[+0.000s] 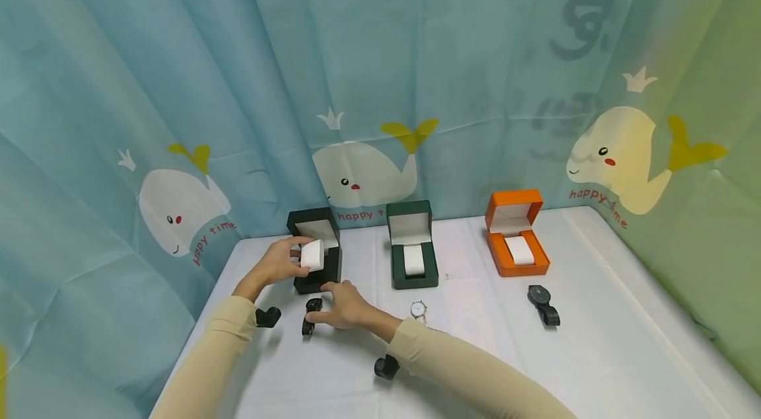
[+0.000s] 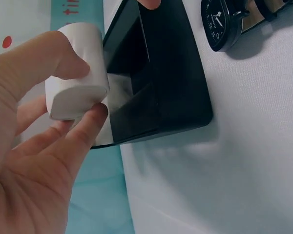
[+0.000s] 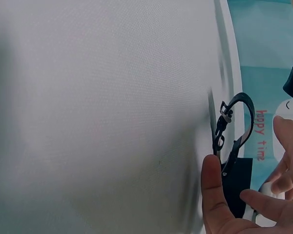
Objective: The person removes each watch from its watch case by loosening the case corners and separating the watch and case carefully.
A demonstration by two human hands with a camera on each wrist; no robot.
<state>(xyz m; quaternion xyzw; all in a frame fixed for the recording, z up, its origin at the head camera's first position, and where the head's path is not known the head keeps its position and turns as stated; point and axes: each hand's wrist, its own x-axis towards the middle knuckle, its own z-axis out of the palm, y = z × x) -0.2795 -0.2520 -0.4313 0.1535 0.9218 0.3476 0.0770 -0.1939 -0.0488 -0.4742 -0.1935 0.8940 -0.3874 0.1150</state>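
Note:
My left hand [image 1: 275,267] pinches a white watch cushion [image 2: 80,48] between thumb and fingers. It holds the cushion over an open black watch box [image 1: 310,284], whose dark inner well [image 2: 129,53] shows in the left wrist view. My right hand [image 1: 351,306] is in front of this box with fingers spread, and one fingertip reaches the box's front edge. Its thumb is beside a black-strapped watch [image 1: 313,304] that stands on the table. In the right wrist view the looped strap [image 3: 246,105] rises just beyond a fingertip; whether they touch I cannot tell.
An open green watch box [image 1: 397,273] with a white cushion stands in the middle, and an open orange one [image 1: 504,267] to the right. A light-dialled watch [image 1: 419,308] and another black watch [image 1: 539,295] lie before them. A whale-print curtain [image 1: 475,75] hangs behind.

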